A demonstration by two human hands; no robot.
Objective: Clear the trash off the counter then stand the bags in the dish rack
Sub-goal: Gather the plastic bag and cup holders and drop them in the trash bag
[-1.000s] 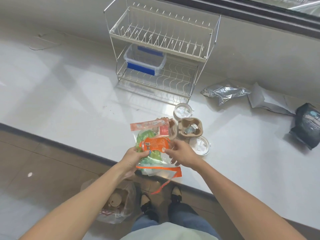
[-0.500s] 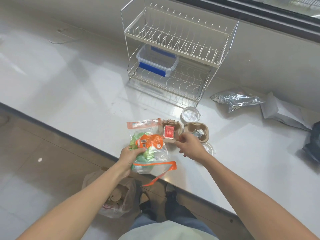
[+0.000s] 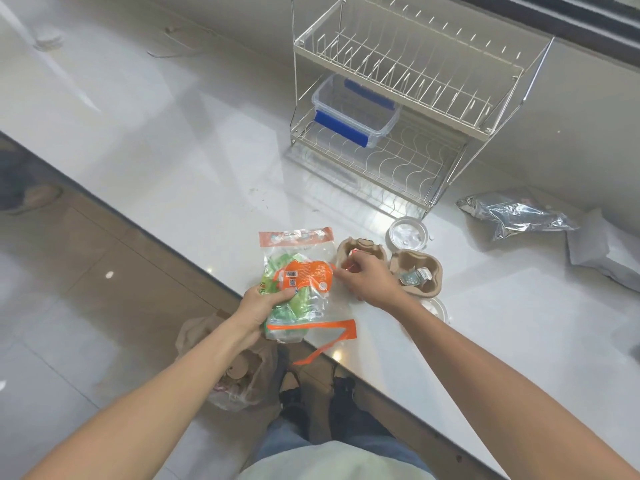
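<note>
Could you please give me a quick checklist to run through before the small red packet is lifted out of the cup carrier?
1. Left hand grips the snack bag: ok.
2. Right hand is at the red packet in the cup carrier: ok.
3. Fingers firmly pinch the packet: cannot tell, hidden by the hand.
4. Trash bag on the floor is open below the counter edge: ok.
5. Counter free of trash: not ok; lid and second carrier remain.
</note>
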